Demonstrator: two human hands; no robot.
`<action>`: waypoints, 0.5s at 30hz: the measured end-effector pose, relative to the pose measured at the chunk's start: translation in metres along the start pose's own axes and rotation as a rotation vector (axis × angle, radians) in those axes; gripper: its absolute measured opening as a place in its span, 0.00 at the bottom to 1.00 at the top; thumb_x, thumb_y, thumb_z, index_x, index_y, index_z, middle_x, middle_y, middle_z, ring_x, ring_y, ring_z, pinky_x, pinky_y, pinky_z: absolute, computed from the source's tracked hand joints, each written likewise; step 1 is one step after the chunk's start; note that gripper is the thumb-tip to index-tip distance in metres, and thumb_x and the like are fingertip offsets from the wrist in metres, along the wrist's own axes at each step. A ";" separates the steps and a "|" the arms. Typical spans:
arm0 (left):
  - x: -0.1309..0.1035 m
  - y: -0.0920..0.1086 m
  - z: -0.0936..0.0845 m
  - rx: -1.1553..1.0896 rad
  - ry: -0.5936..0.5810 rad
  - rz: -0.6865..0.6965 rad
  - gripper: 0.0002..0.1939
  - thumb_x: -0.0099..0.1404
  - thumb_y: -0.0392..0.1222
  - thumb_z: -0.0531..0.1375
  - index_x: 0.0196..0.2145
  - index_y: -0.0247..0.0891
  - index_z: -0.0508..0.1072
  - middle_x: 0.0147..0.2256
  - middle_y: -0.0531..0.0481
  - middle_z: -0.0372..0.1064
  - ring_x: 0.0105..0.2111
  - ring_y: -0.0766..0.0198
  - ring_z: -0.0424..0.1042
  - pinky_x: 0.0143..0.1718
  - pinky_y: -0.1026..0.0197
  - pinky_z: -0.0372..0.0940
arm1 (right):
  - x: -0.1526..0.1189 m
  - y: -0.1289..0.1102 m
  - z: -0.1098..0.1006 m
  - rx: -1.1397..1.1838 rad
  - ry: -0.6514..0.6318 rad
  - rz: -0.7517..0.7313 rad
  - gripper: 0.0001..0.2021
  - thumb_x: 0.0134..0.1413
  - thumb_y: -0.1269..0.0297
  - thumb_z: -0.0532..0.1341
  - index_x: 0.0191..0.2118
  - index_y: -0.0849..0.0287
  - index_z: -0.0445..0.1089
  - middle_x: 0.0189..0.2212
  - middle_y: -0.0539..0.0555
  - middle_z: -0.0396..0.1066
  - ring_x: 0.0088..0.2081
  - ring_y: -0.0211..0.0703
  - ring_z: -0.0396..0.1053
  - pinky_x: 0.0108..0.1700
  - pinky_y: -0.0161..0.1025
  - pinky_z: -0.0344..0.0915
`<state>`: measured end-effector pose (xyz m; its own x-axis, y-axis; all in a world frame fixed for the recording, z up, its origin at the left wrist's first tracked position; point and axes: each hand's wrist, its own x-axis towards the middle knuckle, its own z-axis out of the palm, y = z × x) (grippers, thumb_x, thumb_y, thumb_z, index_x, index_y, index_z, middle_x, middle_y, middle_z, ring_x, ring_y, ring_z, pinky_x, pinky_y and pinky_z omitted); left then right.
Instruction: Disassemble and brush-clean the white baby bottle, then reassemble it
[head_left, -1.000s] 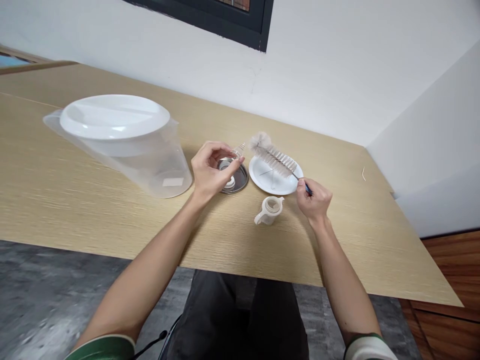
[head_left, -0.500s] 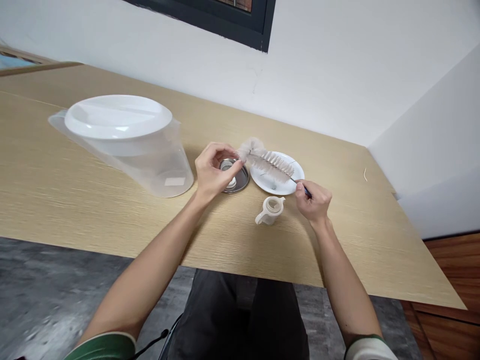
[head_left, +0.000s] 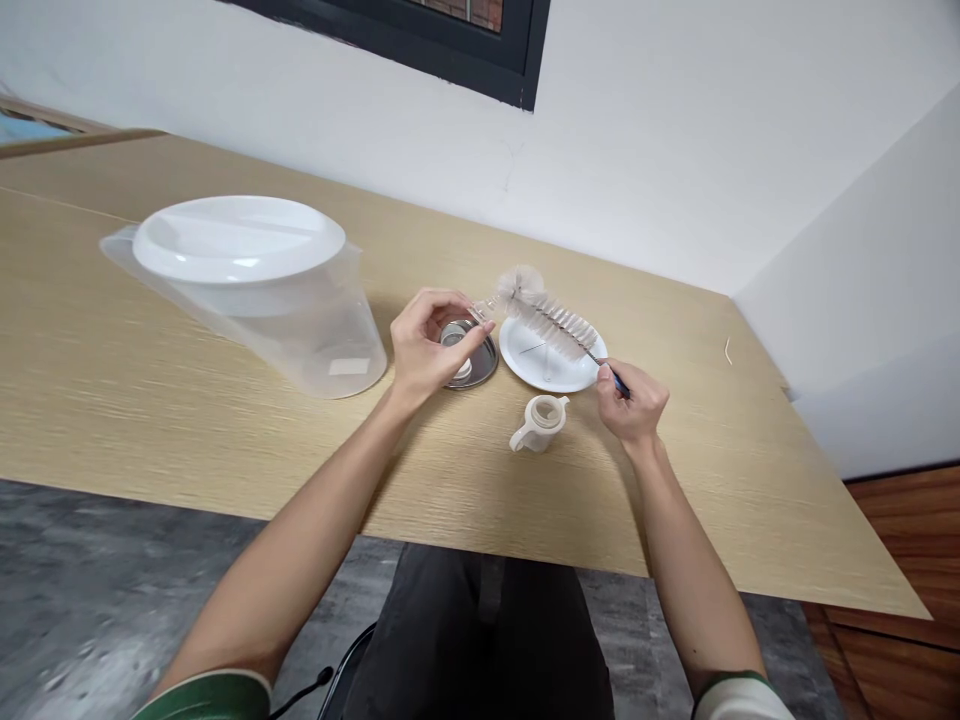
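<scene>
Pale wood made the tabletop (head_left: 487, 490). Nearest stood a handled cup (head_left: 541, 428), uncovered, contents unclear. Little farther, the right hand (head_left: 632, 402) was wrapped around a brush (head_left: 553, 325); the left hand (head_left: 429, 345) pinched a clear piece (head_left: 483, 310) beside its bristly end, so the work seemed begun, not finished. Beyond, one plate (head_left: 574, 376) held thin wires (head_left: 532, 348); leftward was a lidded pitcher (head_left: 315, 335).
</scene>
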<state>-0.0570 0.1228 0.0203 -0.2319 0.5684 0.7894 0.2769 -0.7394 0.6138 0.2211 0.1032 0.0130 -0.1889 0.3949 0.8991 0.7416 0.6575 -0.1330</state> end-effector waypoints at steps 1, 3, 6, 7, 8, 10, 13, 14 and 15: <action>0.000 0.000 0.000 0.000 -0.001 -0.001 0.16 0.54 0.44 0.73 0.37 0.39 0.74 0.37 0.50 0.72 0.37 0.67 0.74 0.41 0.61 0.75 | 0.000 0.001 0.000 0.001 0.021 0.001 0.12 0.62 0.65 0.56 0.32 0.62 0.75 0.18 0.50 0.68 0.19 0.34 0.62 0.25 0.33 0.57; -0.001 0.000 0.000 0.004 -0.010 -0.007 0.16 0.54 0.44 0.73 0.38 0.40 0.74 0.38 0.50 0.72 0.37 0.67 0.74 0.41 0.61 0.75 | -0.001 0.002 -0.001 0.013 0.061 0.008 0.12 0.63 0.65 0.56 0.32 0.61 0.75 0.20 0.51 0.70 0.20 0.34 0.63 0.25 0.33 0.58; -0.002 -0.002 0.000 -0.010 -0.019 -0.011 0.16 0.55 0.45 0.72 0.38 0.40 0.74 0.38 0.49 0.72 0.37 0.66 0.75 0.41 0.61 0.76 | -0.001 0.003 -0.001 0.046 0.050 -0.014 0.11 0.62 0.66 0.56 0.32 0.62 0.75 0.19 0.50 0.69 0.20 0.33 0.62 0.25 0.33 0.57; -0.002 -0.002 0.000 -0.026 -0.019 -0.010 0.15 0.55 0.45 0.72 0.38 0.39 0.74 0.38 0.49 0.72 0.37 0.66 0.75 0.42 0.60 0.76 | 0.000 0.003 -0.001 0.045 0.025 -0.029 0.11 0.62 0.67 0.57 0.32 0.62 0.75 0.18 0.49 0.67 0.19 0.33 0.61 0.25 0.33 0.56; -0.001 -0.002 0.000 -0.048 -0.014 -0.008 0.15 0.56 0.44 0.72 0.38 0.39 0.74 0.38 0.49 0.72 0.38 0.66 0.75 0.42 0.60 0.76 | 0.000 0.003 -0.001 0.034 -0.003 -0.038 0.11 0.62 0.67 0.57 0.32 0.62 0.75 0.18 0.48 0.66 0.19 0.33 0.60 0.25 0.33 0.55; -0.001 -0.002 0.001 -0.091 0.002 -0.004 0.15 0.56 0.44 0.72 0.38 0.39 0.74 0.38 0.50 0.71 0.38 0.66 0.75 0.43 0.60 0.76 | 0.001 0.004 -0.001 -0.013 -0.046 -0.018 0.13 0.62 0.68 0.56 0.28 0.62 0.73 0.16 0.48 0.63 0.19 0.33 0.58 0.25 0.34 0.53; -0.001 0.000 0.002 -0.145 0.011 0.001 0.15 0.55 0.41 0.73 0.38 0.38 0.75 0.39 0.50 0.72 0.39 0.67 0.75 0.44 0.61 0.76 | 0.002 0.004 -0.001 -0.094 -0.056 0.069 0.16 0.63 0.67 0.55 0.25 0.61 0.71 0.15 0.47 0.59 0.19 0.33 0.57 0.25 0.34 0.52; -0.001 0.001 0.002 -0.159 0.003 0.004 0.15 0.54 0.41 0.73 0.38 0.38 0.75 0.40 0.50 0.72 0.39 0.66 0.76 0.45 0.61 0.76 | 0.003 0.004 -0.001 -0.104 -0.057 0.081 0.16 0.63 0.66 0.55 0.25 0.61 0.71 0.15 0.46 0.59 0.19 0.33 0.57 0.25 0.34 0.52; -0.002 0.001 0.003 -0.170 -0.007 0.004 0.15 0.54 0.40 0.73 0.39 0.38 0.75 0.40 0.50 0.72 0.40 0.66 0.76 0.45 0.61 0.75 | 0.002 0.004 -0.001 -0.100 -0.058 0.082 0.15 0.63 0.66 0.55 0.26 0.61 0.72 0.15 0.46 0.60 0.19 0.33 0.57 0.26 0.34 0.53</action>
<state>-0.0538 0.1219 0.0197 -0.2243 0.5673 0.7924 0.1160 -0.7918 0.5997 0.2241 0.1064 0.0150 -0.1600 0.4827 0.8611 0.8158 0.5558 -0.1600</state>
